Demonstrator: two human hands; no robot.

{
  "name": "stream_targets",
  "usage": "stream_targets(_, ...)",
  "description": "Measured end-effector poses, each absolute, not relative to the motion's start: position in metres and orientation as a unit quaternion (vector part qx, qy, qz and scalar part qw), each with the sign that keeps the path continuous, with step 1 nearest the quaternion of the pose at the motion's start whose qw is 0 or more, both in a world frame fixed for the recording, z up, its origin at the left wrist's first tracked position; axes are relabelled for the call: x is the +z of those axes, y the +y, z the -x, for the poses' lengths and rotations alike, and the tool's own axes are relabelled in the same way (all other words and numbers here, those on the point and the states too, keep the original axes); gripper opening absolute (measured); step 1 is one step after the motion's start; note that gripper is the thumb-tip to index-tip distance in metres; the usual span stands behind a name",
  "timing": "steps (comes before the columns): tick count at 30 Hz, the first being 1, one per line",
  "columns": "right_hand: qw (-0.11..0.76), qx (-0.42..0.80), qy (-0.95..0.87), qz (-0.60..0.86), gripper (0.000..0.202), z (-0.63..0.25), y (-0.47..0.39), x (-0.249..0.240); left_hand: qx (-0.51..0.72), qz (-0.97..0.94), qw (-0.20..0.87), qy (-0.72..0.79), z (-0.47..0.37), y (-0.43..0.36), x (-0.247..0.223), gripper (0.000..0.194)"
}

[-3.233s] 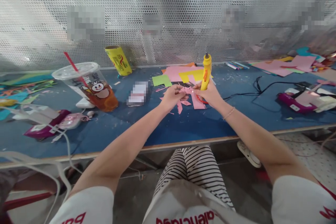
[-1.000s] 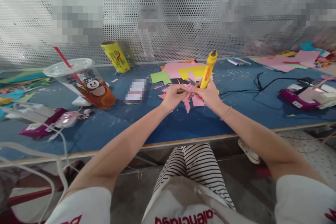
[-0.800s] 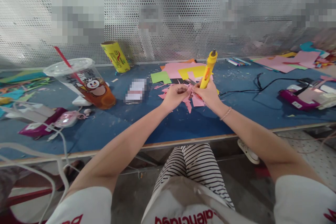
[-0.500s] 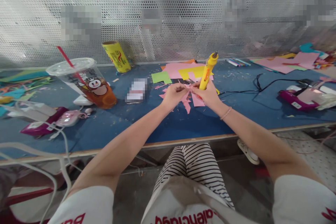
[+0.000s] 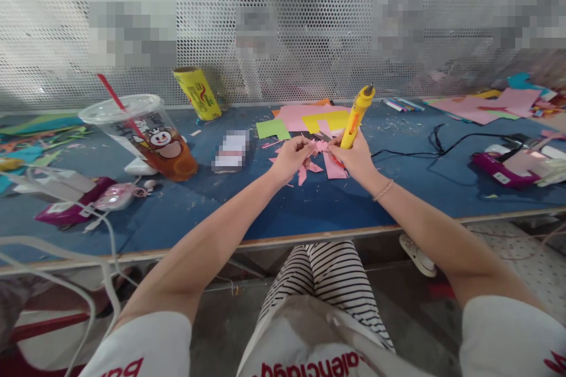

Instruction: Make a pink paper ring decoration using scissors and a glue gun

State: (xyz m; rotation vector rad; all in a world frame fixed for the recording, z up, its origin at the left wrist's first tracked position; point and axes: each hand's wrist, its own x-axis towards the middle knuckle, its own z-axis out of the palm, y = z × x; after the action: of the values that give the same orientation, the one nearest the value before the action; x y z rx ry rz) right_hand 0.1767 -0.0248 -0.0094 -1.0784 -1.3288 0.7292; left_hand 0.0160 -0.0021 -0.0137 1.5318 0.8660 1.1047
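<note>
My left hand (image 5: 292, 156) pinches a small folded pink paper piece (image 5: 321, 146) between thumb and fingers. My right hand (image 5: 356, 156) is wrapped round a yellow pen-shaped tool (image 5: 359, 115), whose dark end points up; its fingertips are close to the pink piece. Under the hands lie pink scraps (image 5: 303, 174) and a pink paper strip (image 5: 336, 168). Just behind are a green paper (image 5: 273, 129), a large pink sheet (image 5: 292, 116) and a yellow paper (image 5: 316, 123). The tool's lower end is hidden by my right hand.
A drink cup (image 5: 163, 144) with a red straw stands left, near a yellow can (image 5: 198, 94) and a phone (image 5: 231, 152). Purple devices (image 5: 504, 169) with cables lie at both sides. Markers (image 5: 402, 105) and coloured papers (image 5: 481, 109) are back right. A perforated panel (image 5: 309, 41) rises behind.
The yellow tool and my right hand have shifted slightly right, a little away from my left hand. The pink piece between the hands has turned, and its lower part has swung left.
</note>
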Motion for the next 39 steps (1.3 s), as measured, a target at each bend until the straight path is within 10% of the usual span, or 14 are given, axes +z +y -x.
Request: stream_targets(39, 0.522, 0.231, -0.672, 0.473, 0.038, -0.208, -0.002, -0.028, 0.537, -0.512, 0.546, 0.389, 0.001, 0.013, -0.005, 0.016)
